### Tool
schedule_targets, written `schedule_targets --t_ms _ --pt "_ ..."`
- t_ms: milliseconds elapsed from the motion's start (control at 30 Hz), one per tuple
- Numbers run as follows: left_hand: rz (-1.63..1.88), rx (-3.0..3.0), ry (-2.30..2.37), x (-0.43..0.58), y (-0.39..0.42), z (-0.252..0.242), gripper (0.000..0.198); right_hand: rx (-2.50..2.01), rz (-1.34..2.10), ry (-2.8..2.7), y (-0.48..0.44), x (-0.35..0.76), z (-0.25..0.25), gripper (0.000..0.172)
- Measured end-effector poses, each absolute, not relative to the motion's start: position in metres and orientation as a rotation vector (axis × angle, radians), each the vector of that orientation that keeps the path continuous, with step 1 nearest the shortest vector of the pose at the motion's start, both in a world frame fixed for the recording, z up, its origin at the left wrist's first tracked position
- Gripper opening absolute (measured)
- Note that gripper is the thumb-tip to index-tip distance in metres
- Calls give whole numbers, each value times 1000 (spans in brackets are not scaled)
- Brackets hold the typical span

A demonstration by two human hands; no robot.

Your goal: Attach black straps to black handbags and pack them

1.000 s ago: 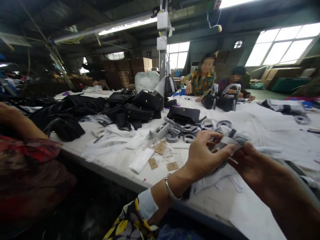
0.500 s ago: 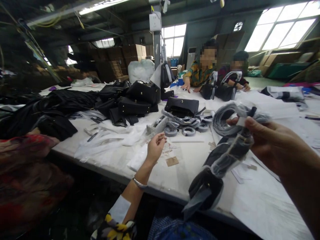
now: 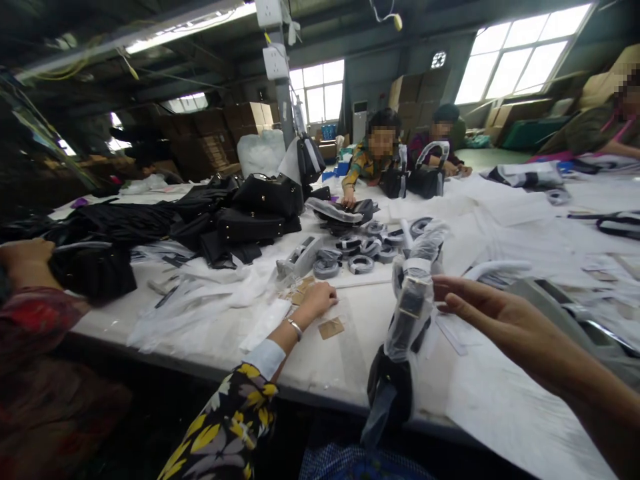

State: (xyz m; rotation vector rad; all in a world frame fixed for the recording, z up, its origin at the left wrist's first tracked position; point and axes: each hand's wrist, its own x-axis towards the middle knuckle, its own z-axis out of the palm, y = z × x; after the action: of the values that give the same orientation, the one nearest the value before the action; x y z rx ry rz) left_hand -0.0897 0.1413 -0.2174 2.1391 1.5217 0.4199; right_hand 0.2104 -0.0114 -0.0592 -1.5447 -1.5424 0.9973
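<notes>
My right hand (image 3: 487, 310) is open, its fingers stretched out at the right side of a plastic-wrapped strap (image 3: 413, 297). The fingertips look close to the wrapping; whether they touch it I cannot tell. The strap hangs together with a small black bag (image 3: 393, 383) at the table's front edge, and clear film covers parts of both. My left hand (image 3: 320, 300) is low over the table with fingers curled together, just above a small brown card (image 3: 331, 327). What it pinches, if anything, is hidden.
Several wrapped strap coils (image 3: 361, 265) lie mid-table beside a grey tape dispenser (image 3: 300, 261). Black bags (image 3: 267, 200) are piled at left. A co-worker's hand (image 3: 349, 195) touches a bag across the table. A grey device (image 3: 555, 320) sits at right; another person's arm (image 3: 30, 267) reaches in at left.
My right hand's grip on the strap coil has loosened, and its fingers are now extended. The strap stands more upright. My left hand has lowered toward the cards. A co-worker's hand has reached the middle bag.
</notes>
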Motion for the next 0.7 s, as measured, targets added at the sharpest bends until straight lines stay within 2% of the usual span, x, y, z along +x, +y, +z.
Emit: schedule_targets --t_ms 200,433,533,700 --pt "729 2005 1389 -101 159 -167 17 -1500 563 -1547 -30 208 -53 40" --pt "1207 1797 1122 -101 150 -49 35 -1080 580 -1600 -18 172 -28 23" --pt "1264 1757 931 -88 127 -2 35 -960 584 -1656 1 153 -15 25" --pt "1275 1724 704 -58 82 46 30 -848 579 -1709 31 126 -6 43"
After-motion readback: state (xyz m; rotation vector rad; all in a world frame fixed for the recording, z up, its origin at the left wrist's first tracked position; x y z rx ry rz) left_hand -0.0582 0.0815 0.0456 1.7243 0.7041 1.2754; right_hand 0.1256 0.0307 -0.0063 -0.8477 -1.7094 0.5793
